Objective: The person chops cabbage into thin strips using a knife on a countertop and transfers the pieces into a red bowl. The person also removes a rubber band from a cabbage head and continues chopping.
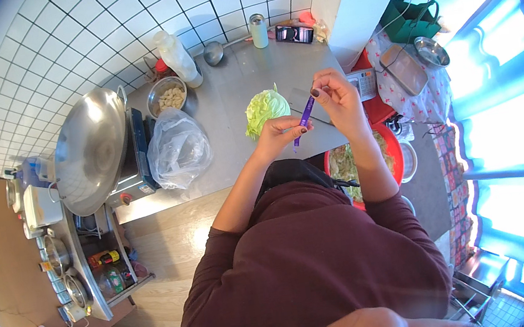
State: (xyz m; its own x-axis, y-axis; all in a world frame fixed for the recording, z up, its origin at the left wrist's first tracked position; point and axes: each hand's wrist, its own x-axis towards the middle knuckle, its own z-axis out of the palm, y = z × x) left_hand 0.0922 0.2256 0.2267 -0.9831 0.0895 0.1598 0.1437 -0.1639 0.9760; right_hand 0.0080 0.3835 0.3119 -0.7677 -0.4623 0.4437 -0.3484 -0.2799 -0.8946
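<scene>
A narrow purple printed strip is stretched at a slant between my two hands, above the front part of the metal counter. My left hand pinches its lower part between thumb and fingers, and a short end hangs below. At the upper end, my right hand grips it with thumb and fingertips. Just behind my left hand sits a pale green head of cabbage, its lower edge partly covered by that hand. A flat grey object, perhaps a blade, lies partly hidden behind my right hand.
At left are a clear plastic bag, a steel bowl of peeled garlic cloves, and a large wok on a cooker. A ladle, tumbler and phone line the back. A red basin of shredded vegetables stands low right.
</scene>
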